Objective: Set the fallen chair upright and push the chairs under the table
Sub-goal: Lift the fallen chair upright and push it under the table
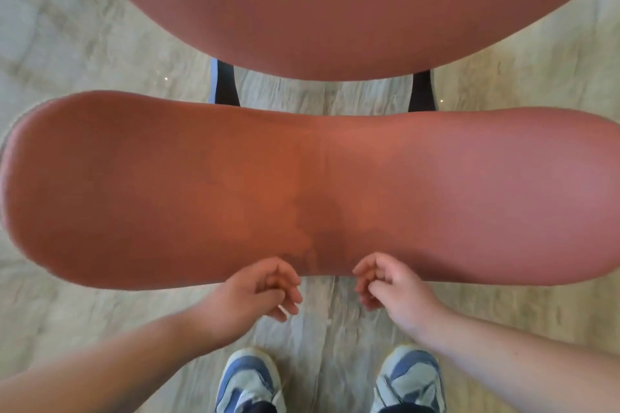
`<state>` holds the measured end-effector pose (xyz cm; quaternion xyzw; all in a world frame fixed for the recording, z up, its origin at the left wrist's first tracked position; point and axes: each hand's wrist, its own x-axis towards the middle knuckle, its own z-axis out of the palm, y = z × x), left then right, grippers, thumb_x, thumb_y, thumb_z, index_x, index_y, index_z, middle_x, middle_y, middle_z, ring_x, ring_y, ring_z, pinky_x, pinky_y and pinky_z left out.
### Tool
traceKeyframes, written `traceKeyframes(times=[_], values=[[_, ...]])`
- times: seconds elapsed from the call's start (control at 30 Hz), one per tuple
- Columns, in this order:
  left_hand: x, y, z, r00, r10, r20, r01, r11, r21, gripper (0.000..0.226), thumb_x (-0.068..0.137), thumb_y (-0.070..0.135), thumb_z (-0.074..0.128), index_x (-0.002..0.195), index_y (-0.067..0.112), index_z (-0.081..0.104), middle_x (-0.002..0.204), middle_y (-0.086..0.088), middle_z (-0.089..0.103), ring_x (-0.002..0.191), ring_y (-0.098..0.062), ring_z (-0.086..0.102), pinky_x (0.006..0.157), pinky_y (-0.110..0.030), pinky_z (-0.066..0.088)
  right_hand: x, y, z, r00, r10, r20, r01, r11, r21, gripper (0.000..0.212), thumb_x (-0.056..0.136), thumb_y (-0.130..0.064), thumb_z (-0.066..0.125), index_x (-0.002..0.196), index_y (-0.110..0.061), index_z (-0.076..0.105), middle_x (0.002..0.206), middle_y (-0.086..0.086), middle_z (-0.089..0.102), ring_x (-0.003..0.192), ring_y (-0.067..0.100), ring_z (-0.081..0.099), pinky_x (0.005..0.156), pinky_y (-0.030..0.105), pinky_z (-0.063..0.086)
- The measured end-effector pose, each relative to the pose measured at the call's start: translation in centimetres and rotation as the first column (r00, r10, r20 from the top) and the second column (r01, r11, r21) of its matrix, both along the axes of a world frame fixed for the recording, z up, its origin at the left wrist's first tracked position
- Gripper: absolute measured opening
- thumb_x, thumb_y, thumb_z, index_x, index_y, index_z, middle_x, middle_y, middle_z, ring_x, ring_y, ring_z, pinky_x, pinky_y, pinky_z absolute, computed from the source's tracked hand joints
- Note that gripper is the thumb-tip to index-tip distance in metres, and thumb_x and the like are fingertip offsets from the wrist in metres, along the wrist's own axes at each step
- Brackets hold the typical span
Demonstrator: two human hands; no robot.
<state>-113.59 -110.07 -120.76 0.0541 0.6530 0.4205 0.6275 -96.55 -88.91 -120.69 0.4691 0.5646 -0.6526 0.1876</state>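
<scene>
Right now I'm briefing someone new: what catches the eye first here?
The broad reddish chair backrest fills the middle, with the matching seat above it. Below, the left hand and right hand hover with curled fingers at the backrest's near edge, above blue sneakers.

Floor's a pale grey-beige wood-look laminate [100,54]. Standing on it: a reddish-brown upholstered chair [302,188] with black legs [226,84], plus a pair of blue-and-white sneakers [248,382] at the bottom edge.
</scene>
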Motion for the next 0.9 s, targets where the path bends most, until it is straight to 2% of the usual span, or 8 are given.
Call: traceKeyframes(times=[0.1,0.17,0.27,0.43,0.6,0.7,0.77,0.9], values=[[-0.4,-1.3,-3.2,0.969,0.164,0.186,-0.145,0.983,-0.112,0.028,0.102,-0.009,0.049,0.103,0.000,0.075,0.112,-0.018,0.078,0.111,-0.028,0.073,0.100,-0.046,0.057,1.6,0.2,-2.1,0.967,-0.214,0.136,0.241,0.942,-0.234,0.029,0.097,0.014,0.042,0.105,0.000,0.066,0.094,0.015,0.072,0.085,0.025,0.069,0.072,0.035,0.059],[0.0,-1.5,-3.8,0.920,0.237,0.311,-0.204,0.970,-0.135,0.027,0.103,-0.005,0.052,0.103,-0.002,0.078,0.120,-0.022,0.076,0.119,-0.031,0.070,0.099,-0.040,0.057,2.5,0.5,-2.3,0.891,-0.389,0.234,0.452,0.812,-0.369,0.024,0.102,0.007,0.044,0.114,0.003,0.065,0.106,0.018,0.071,0.100,0.030,0.068,0.083,0.040,0.059],[2.1,-1.6,-4.1,0.810,0.384,0.444,-0.311,0.922,-0.229,0.024,0.104,0.000,0.053,0.110,-0.008,0.074,0.125,-0.028,0.073,0.117,-0.033,0.072,0.091,-0.037,0.061,3.2,0.3,-2.3,0.840,-0.445,0.312,0.541,0.735,-0.408,0.026,0.103,-0.001,0.052,0.127,0.004,0.058,0.113,0.019,0.069,0.110,0.031,0.066,0.089,0.042,0.058],[2.7,-1.6,-6.2,0.682,0.636,0.361,-0.506,0.767,-0.396,0.028,0.102,0.003,0.060,0.127,-0.008,0.058,0.130,-0.029,0.066,0.114,-0.038,0.072,0.087,-0.040,0.059,3.5,0.5,-4.0,0.777,-0.566,0.276,0.629,0.684,-0.369,0.034,0.099,0.002,0.057,0.133,0.004,0.052,0.136,0.023,0.063,0.124,0.034,0.064,0.097,0.043,0.054],[2.5,-1.4,-5.4,0.600,0.715,0.359,-0.625,0.699,-0.348,0.036,0.098,0.004,0.065,0.133,0.001,0.059,0.134,-0.012,0.065,0.127,-0.033,0.062,0.094,-0.040,0.054,3.7,0.4,-4.6,0.731,-0.639,0.240,0.679,0.644,-0.353,0.041,0.100,0.002,0.057,0.140,-0.002,0.049,0.147,0.019,0.056,0.131,0.032,0.059,0.110,0.045,0.046],[2.3,-2.0,-5.7,0.555,0.761,0.336,-0.695,0.646,-0.317,0.034,0.099,0.002,0.063,0.132,0.007,0.060,0.136,-0.007,0.066,0.129,-0.029,0.060,0.104,-0.042,0.049,3.7,0.5,-4.4,0.701,-0.672,0.237,0.705,0.607,-0.367,0.048,0.098,-0.001,0.060,0.143,-0.006,0.046,0.149,0.015,0.054,0.132,0.030,0.057,0.110,0.044,0.045],[2.0,-2.1,-6.3,0.526,0.792,0.311,-0.735,0.607,-0.302,0.033,0.096,-0.003,0.063,0.127,0.008,0.063,0.130,-0.008,0.070,0.125,-0.026,0.064,0.102,-0.041,0.050,3.8,0.7,-4.5,0.680,-0.692,0.242,0.722,0.576,-0.383,0.052,0.097,-0.004,0.062,0.146,-0.007,0.045,0.149,0.013,0.053,0.133,0.030,0.056,0.109,0.044,0.046],[1.6,-2.2,-6.7,0.504,0.810,0.301,-0.765,0.580,-0.279,0.056,0.075,-0.001,0.075,0.129,0.006,0.063,0.119,-0.008,0.077,0.113,-0.023,0.073,0.091,-0.039,0.057,3.6,0.9,-5.1,0.636,-0.734,0.240,0.754,0.524,-0.395,0.049,0.095,-0.006,0.065,0.141,-0.006,0.049,0.145,0.014,0.057,0.129,0.029,0.057,0.109,0.043,0.046]])
